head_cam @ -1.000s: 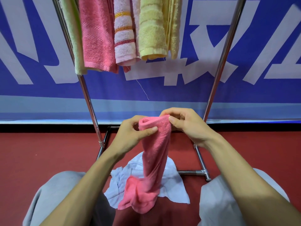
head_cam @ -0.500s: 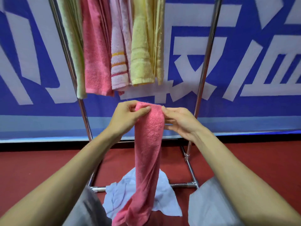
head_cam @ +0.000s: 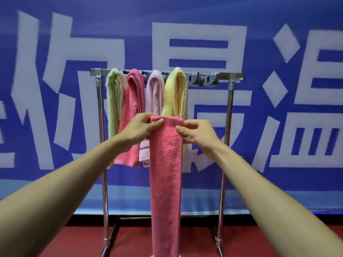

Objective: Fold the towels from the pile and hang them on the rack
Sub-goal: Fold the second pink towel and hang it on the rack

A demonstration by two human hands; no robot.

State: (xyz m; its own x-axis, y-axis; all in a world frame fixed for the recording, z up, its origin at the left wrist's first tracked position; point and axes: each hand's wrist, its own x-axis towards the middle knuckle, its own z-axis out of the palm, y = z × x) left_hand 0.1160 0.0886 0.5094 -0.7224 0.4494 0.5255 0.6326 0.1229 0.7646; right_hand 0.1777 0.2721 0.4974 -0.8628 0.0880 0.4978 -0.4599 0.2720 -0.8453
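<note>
Held towel: the coral-pink towel [head_cam: 165, 173], folded into a long narrow strip, hangs straight down from its top edge in front of the rack; its lower end runs out of the bottom of the view
Height: its top edge sits below the top rail, and it overlaps the lower parts of the pale pink and yellow towels behind it
Left grip [head_cam: 138, 127]: clamped on the strip's top left corner, thumb on the front face, fingers curled behind
Right grip [head_cam: 197, 133]: pinching the top right corner between thumb and forefinger, the other fingers curled below
Forearms [head_cam: 55, 191]: both bare, reaching forward from the lower corners
Rack [head_cam: 229, 108]: chrome, with two upright posts, a top rail and base bars on the floor
Hung towels: four folded over the rail, side by side on its left half: green towel [head_cam: 113, 101], pink towel [head_cam: 132, 108], pale pink towel [head_cam: 154, 95] with a stripe near its hem, yellow towel [head_cam: 175, 93]
Rail fitting [head_cam: 207, 79]: a grey slotted strip along the rail, showing to the right of the yellow towel
Backdrop: a blue banner [head_cam: 55, 52] with large white characters and a paler band at its foot
Floor [head_cam: 65, 240]: red, under the rack's base
</note>
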